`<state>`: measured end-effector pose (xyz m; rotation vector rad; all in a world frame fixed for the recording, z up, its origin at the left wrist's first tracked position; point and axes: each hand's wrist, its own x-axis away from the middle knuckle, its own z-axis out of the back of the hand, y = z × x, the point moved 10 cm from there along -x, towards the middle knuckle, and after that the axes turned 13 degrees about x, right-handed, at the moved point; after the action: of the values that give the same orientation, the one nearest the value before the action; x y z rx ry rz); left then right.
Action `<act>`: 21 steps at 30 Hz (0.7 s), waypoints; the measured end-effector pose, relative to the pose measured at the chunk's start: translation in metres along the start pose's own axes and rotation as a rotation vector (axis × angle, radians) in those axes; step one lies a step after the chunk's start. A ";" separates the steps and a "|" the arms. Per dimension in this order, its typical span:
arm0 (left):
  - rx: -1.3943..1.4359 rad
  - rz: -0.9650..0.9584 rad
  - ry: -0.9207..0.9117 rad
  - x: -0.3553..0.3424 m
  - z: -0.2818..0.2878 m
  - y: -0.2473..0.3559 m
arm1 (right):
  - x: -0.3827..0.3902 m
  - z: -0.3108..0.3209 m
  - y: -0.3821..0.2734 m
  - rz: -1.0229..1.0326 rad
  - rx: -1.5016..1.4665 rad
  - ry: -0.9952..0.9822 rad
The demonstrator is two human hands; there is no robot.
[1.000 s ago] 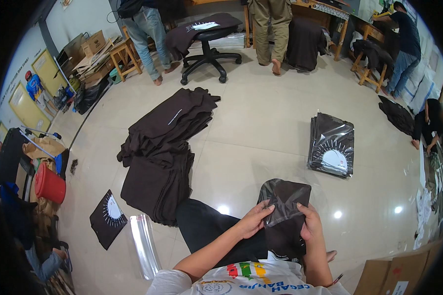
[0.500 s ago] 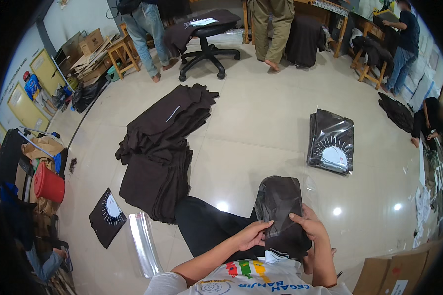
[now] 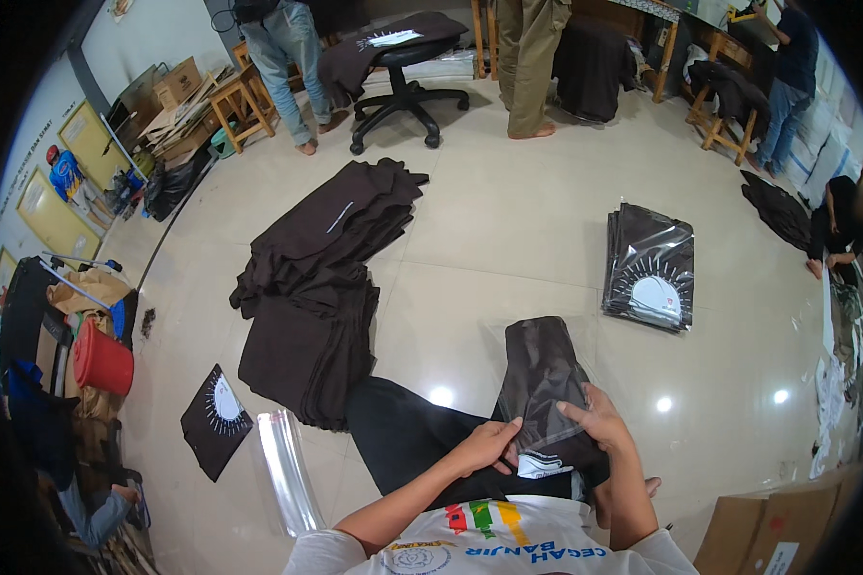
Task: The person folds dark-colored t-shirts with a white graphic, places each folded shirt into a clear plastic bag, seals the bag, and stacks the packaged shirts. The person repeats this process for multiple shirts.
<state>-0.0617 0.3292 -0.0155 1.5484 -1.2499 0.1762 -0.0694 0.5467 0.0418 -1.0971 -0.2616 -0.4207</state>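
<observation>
In my lap lies a folded dark brown T-shirt [image 3: 539, 350] partly inside a clear plastic bag [image 3: 558, 414]; a white print shows at its near end. My left hand [image 3: 487, 448] pinches the near left edge, thumb on top. On the opposite side my right hand [image 3: 596, 422] grips the edge, fingers partly hidden underneath. Farther off to the right sits a stack of bagged shirts [image 3: 649, 259] with a white half-sun print on top. Left of my leg are a stack of folded shirts [image 3: 307, 359] and a looser shirt pile [image 3: 331, 225] touching it.
One folded shirt [image 3: 216, 422] and a stack of clear plastic bags [image 3: 290, 470] lie on the floor at left. A cardboard box [image 3: 777, 537] stands at near right, a red bucket [image 3: 104, 356] at far left. A swivel chair [image 3: 398, 96] and several people are beyond.
The shirt's far end now reaches farther from me and looks narrower. More of the white print shows at its near end. Both hands keep hold, shifted slightly.
</observation>
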 end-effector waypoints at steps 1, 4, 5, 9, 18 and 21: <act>-0.092 -0.031 0.018 0.004 0.000 0.007 | -0.015 -0.001 0.024 0.047 -0.030 0.050; -0.215 -0.101 -0.098 0.033 -0.030 0.031 | -0.041 0.002 0.053 0.114 -0.155 0.102; -0.252 -0.121 -0.128 0.043 -0.040 0.038 | -0.045 0.002 0.057 0.122 -0.203 0.107; -0.259 -0.083 -0.151 0.050 -0.030 0.023 | -0.006 0.004 0.028 -0.132 0.055 0.037; -0.296 -0.328 -0.166 0.063 -0.042 0.028 | 0.002 -0.004 0.117 -0.284 -0.436 -0.078; -0.366 -0.289 -0.236 0.085 -0.058 0.034 | 0.023 0.005 0.056 -0.272 -0.590 -0.101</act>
<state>-0.0240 0.3279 0.0858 1.4323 -1.1444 -0.4116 -0.0238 0.5682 0.0084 -1.6715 -0.3916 -0.7135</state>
